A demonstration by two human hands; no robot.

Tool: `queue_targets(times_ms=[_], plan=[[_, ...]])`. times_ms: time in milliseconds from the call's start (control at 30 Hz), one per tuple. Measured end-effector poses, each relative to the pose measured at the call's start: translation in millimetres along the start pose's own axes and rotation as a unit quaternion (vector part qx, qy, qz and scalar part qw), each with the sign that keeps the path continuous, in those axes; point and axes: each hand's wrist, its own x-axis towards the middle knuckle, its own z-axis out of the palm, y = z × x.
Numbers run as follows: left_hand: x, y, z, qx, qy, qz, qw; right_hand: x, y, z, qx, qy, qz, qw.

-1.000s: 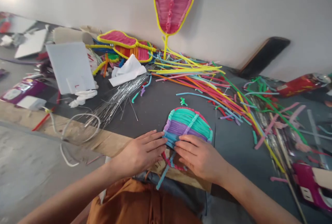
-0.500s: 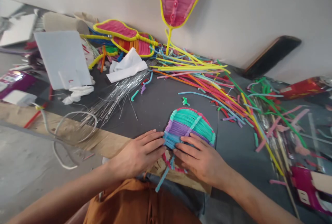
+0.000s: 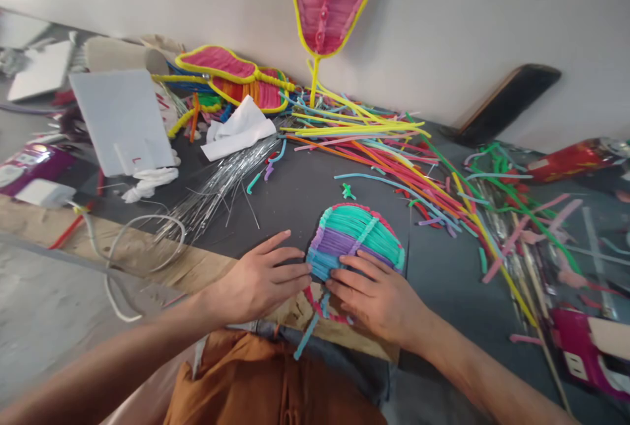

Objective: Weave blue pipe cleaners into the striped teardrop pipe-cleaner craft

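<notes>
A rounded pipe-cleaner piece (image 3: 361,225) lies at the table's front edge, with green, purple and blue bands inside a pink, purple and green rim. Its lower part is an unfilled pink loop, and a blue pipe-cleaner stem (image 3: 308,336) hangs toward my lap. My left hand (image 3: 266,279) rests at the piece's left edge, fingers stretched and spread, the fingertips by the blue band. Across the lower right of the piece lies my right hand (image 3: 378,297), fingers extended flat over the blue and purple bands. Its thumb is hidden.
Loose pipe cleaners (image 3: 384,162) spread across the back and right. Bare wires (image 3: 221,179), crumpled white paper (image 3: 239,126) and a white board (image 3: 123,123) lie left. A pink-and-yellow pipe-cleaner shape (image 3: 335,12) stands against the wall, as does a phone (image 3: 509,103). A white cable (image 3: 111,241) loops at front left.
My left hand has shifted slightly left, its index finger lifting and spreading away from the piece. My right hand stays on the piece. The view has shifted a little.
</notes>
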Motion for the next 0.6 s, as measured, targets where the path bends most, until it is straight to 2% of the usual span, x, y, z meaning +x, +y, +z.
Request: queue_targets(times_ms=[100, 233, 500, 600], plan=[[2.9, 2.4, 1.7, 0.016, -0.011, 0.017, 1.0, -4.0, 3.6, -5.9, 0.042, 0.054, -0.006, 0.998], [9.7, 6.0, 3.0, 0.051, -0.033, 0.042, 0.997, -16.9, 5.0, -15.0, 0.027, 0.107, 0.058, 0.992], [23.4, 14.3, -1.8, 0.087, -0.107, 0.032, 0.99, -41.6, -2.5, -10.4, 0.011, 0.12, 0.106, 0.987], [27.3, 19.6, 0.0, 0.083, -0.105, 0.03, 0.991, -44.0, -5.4, -7.8, 0.01, 0.13, 0.108, 0.986]])
